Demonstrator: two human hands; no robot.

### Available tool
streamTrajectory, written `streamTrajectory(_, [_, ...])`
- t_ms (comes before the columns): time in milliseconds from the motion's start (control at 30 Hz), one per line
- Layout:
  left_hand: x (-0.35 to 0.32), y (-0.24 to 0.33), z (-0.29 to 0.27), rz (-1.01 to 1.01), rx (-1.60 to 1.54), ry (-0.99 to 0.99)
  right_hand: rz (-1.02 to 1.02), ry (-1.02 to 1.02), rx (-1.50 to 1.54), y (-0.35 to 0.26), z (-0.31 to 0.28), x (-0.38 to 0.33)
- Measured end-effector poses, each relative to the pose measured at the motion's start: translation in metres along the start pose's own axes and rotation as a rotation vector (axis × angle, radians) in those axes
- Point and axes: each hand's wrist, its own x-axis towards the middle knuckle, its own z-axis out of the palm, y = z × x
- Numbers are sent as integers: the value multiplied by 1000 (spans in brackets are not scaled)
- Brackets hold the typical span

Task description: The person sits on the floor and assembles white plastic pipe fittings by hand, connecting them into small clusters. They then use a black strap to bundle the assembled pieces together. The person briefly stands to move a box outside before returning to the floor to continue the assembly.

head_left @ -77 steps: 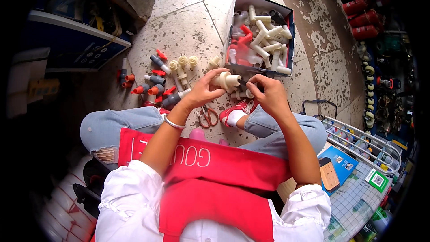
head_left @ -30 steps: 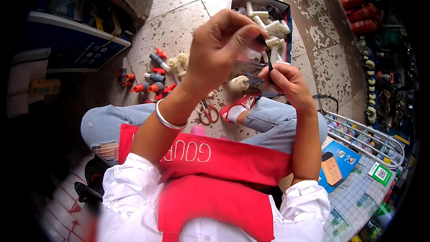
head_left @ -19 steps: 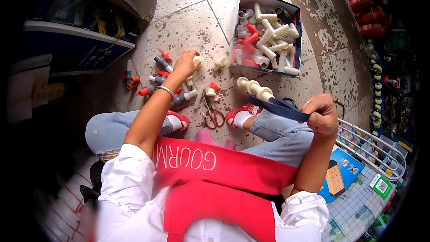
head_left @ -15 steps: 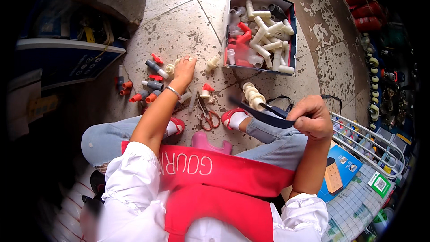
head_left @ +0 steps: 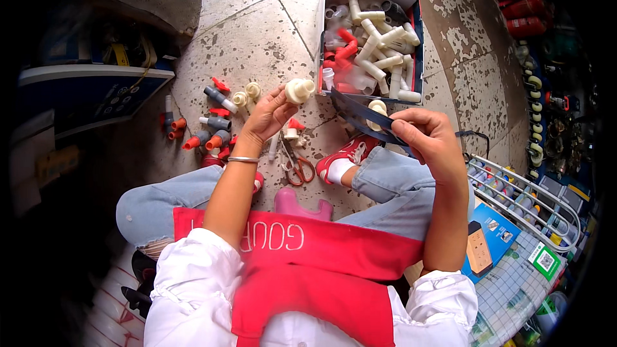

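My left hand (head_left: pixel 268 114) is closed around a cream plastic pipe fitting (head_left: pixel 299 91), raised above the floor. In my right hand (head_left: pixel 424 133) a dark strap (head_left: pixel 360 113) is pinched between thumb and fingers, its loop reaching left. Cream ring-shaped fittings (head_left: pixel 378 110) show beside the strap, seen nearly end on; whether the strap runs through them I cannot tell. Two cream fittings (head_left: pixel 240 98) stand on the floor left of my left hand. Around them lie grey valves with red handles (head_left: pixel 218 122) and a red-topped piece (head_left: pixel 293 126).
A box (head_left: pixel 421 58) full of white and red pipe elbows stands ahead. Scissors (head_left: pixel 299 170) lie between my feet, near a pink plastic stool (head_left: pixel 299 204). At right are a white wire rack (head_left: pixel 546 205) and a blue package (head_left: pixel 491 241); a blue-and-white panel (head_left: pixel 96 93) stands left.
My left hand has moved right and lifted a cream fitting off the floor. My right hand has risen slightly leftward, bringing the strap up, and the cream rings beside it have turned end on.
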Motion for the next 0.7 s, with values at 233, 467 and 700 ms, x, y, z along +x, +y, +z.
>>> streamTrajectory(233, [-28, -6, 33, -21, -16, -87, -4, -76, -62, 6, 7, 0])
streamTrajectory(467, [-44, 2, 59, 43, 99, -96, -22, -100, -106, 14, 12, 0])
streamTrajectory(700, [-52, 3, 95, 172, 338, -112, -197, 3, -336, 41, 22, 14])
